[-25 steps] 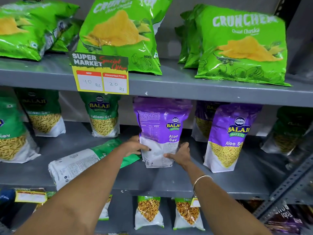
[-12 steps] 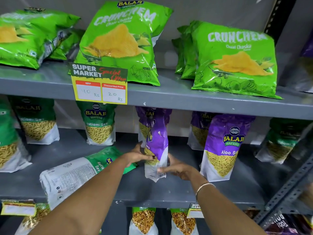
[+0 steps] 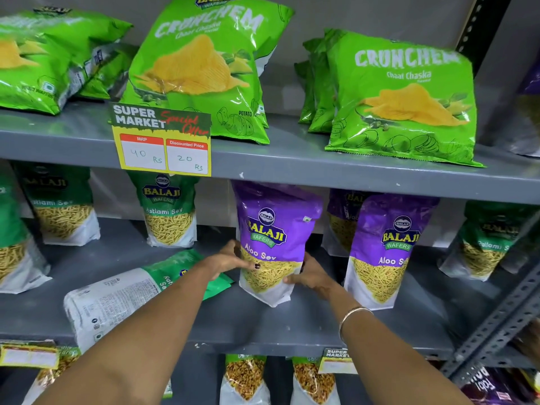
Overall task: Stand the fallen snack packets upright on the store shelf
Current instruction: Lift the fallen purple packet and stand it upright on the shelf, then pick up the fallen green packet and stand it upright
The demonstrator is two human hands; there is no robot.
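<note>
While upright, beside fallen green packet (image 3: 122, 299).

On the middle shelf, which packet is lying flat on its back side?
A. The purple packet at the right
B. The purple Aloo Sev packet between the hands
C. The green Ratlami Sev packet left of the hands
C: the green Ratlami Sev packet lies flat on the middle shelf, printed back up, while both purple packets stand.
</note>
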